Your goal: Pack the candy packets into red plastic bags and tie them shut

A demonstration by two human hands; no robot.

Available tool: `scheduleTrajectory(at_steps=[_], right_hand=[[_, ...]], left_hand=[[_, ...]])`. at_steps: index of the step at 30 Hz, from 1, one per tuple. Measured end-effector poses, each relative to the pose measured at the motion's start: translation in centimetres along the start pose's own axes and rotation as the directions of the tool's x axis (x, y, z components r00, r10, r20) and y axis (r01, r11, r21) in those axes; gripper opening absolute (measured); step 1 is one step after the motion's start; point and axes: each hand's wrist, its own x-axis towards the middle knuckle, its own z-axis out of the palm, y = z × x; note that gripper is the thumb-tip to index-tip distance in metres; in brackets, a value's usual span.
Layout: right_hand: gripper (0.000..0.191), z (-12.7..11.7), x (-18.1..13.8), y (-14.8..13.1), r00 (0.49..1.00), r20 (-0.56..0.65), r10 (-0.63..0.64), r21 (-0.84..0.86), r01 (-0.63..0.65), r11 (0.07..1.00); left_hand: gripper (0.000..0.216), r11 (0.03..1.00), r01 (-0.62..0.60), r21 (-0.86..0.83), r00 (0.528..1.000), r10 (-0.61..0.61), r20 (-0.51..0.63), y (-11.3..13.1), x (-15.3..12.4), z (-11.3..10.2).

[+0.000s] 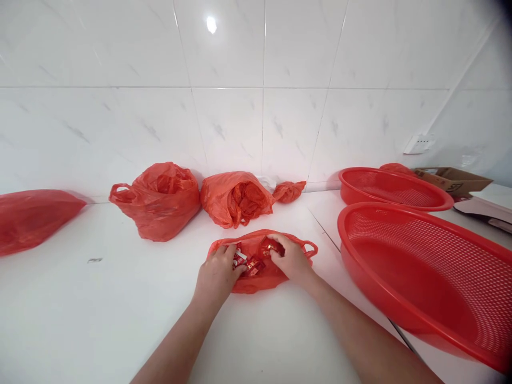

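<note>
A small red plastic bag (256,242) lies open on the white counter in front of me, with small red wrapped packets (251,264) showing inside. My left hand (218,273) rests on the bag's left side, fingers curled and pinching at the packets. On the bag's right side, my right hand (291,257) has its fingers bent down into the opening and touches a packet. Whether either hand holds a packet or just the bag film is hard to make out.
Two fuller red bags (160,200) (236,198) and a small knotted one (288,191) stand against the tiled wall. Another red bag (34,216) lies far left. Two big red mesh baskets (424,277) (394,188) sit to the right, with a cardboard box (452,180) behind.
</note>
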Motion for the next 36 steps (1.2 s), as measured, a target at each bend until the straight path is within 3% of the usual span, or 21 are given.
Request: scheduleTrajectory(at_steps=[2,5,10,15,19,25,29,32,36], right_hand=[[0.034,-0.2,0.2,0.2,0.999,-0.029,0.043,0.091,-0.041,0.995],[0.029,-0.5,0.6,0.4,0.996,-0.037,0.081,0.181,-0.073,0.981],[0.03,-0.5,0.9,0.4,0.984,0.021,0.174,0.262,-0.174,0.949],[0.03,-0.7,0.8,0.4,0.995,-0.021,0.099,0.202,-0.093,0.975],[0.029,-0.9,0.8,0.4,0.998,-0.06,0.03,0.128,-0.022,0.992],[0.025,-1.1,0.9,0.6,0.996,-0.043,0.075,0.189,-0.065,0.98],[0.025,-0.9,0.8,0.6,0.999,-0.032,0.043,0.111,-0.039,0.993],[0.026,-0.9,0.7,0.4,0.999,-0.028,0.036,0.106,-0.033,0.994],[0.021,-0.9,0.8,0.2,0.998,0.005,0.062,0.225,-0.061,0.972]], left_hand=[[0.026,1.0,-0.014,-0.005,1.0,0.014,0.01,-0.1,0.1,0.0],[0.033,0.997,-0.064,-0.037,0.997,0.062,-0.056,-0.1,0.2,-0.1],[0.047,0.94,-0.315,-0.13,0.932,0.281,-0.228,0.6,0.3,0.3],[0.05,0.842,-0.517,-0.155,0.841,0.465,-0.277,2.0,0.3,0.9],[0.048,0.795,-0.589,-0.143,0.796,0.542,-0.268,2.7,0.3,1.4],[0.041,0.806,-0.565,-0.175,0.821,0.531,-0.21,2.7,0.2,1.9],[0.035,0.815,-0.548,-0.187,0.835,0.517,-0.189,2.5,0.0,2.0],[0.034,0.844,-0.493,-0.211,0.867,0.455,-0.203,2.5,-0.1,2.0],[0.035,0.853,-0.425,-0.302,0.897,0.351,-0.271,2.3,-0.1,2.2]])
